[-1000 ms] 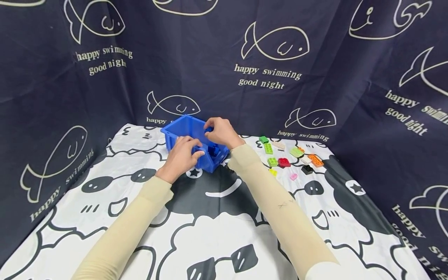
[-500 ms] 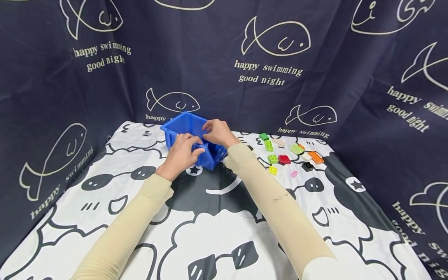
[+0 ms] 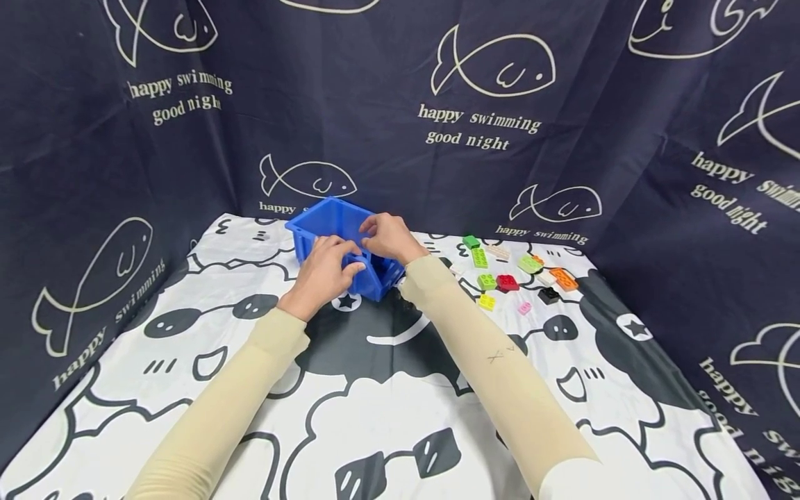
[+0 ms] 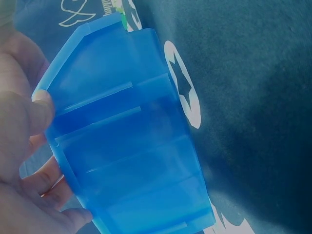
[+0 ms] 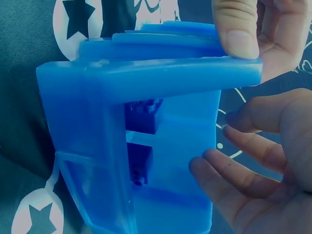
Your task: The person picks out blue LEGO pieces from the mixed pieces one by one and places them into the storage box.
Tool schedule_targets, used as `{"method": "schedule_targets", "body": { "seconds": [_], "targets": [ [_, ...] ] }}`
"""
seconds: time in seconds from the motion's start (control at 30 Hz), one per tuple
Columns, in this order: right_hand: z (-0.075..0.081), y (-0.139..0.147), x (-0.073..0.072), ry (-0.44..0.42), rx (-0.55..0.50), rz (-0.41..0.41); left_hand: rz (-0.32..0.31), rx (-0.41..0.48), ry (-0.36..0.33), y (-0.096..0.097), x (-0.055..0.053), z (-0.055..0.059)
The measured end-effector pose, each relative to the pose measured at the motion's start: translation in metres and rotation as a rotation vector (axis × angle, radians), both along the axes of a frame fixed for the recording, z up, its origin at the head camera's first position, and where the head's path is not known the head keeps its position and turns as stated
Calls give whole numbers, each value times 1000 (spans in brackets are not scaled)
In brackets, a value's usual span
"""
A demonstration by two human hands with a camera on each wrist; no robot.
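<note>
A blue plastic bin (image 3: 331, 217) with an open top stands at the back middle of the cloth. My left hand (image 3: 325, 272) grips its near side wall; in the left wrist view the thumb (image 4: 41, 112) lies on the outside and the fingers go over the rim. My right hand (image 3: 389, 236) hovers over the bin's right part. In the right wrist view its fingers (image 5: 219, 175) are loosely bent beside the bin's inside, with nothing between them. Dark blue toy bricks (image 5: 144, 117) lie inside the bin, partly hidden by the bin's front.
Loose toy bricks lie to the right of the bin, among them a red brick (image 3: 507, 282), a black brick (image 3: 548, 296), an orange brick (image 3: 564, 279) and a yellow brick (image 3: 487, 302). A dark fish-print curtain (image 3: 387, 139) hangs close behind the bin.
The right hand has shifted slightly left and down over the bin. The left hand keeps its grip on the wall. The view has tilted a little.
</note>
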State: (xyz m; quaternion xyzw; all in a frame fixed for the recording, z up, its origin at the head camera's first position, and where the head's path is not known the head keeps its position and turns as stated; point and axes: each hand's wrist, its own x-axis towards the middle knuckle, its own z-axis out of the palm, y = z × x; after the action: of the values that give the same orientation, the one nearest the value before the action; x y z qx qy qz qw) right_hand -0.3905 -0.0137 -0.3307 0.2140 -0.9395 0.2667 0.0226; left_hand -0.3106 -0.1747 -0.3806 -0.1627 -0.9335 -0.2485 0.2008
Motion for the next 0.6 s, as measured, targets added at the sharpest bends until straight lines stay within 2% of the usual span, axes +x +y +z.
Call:
{"method": "schedule_targets", "body": {
  "seconds": [0.27, 0.43, 0.6],
  "targets": [
    [5, 12, 10, -14, -7, -4, -17, -4, 0, 1, -1, -4],
    [19, 21, 20, 19, -6, 1, -22, -28, 21, -3, -3, -3],
    [31, 34, 34, 13, -10, 8, -2, -78, 2, -7, 1, 0]
  ]
}}
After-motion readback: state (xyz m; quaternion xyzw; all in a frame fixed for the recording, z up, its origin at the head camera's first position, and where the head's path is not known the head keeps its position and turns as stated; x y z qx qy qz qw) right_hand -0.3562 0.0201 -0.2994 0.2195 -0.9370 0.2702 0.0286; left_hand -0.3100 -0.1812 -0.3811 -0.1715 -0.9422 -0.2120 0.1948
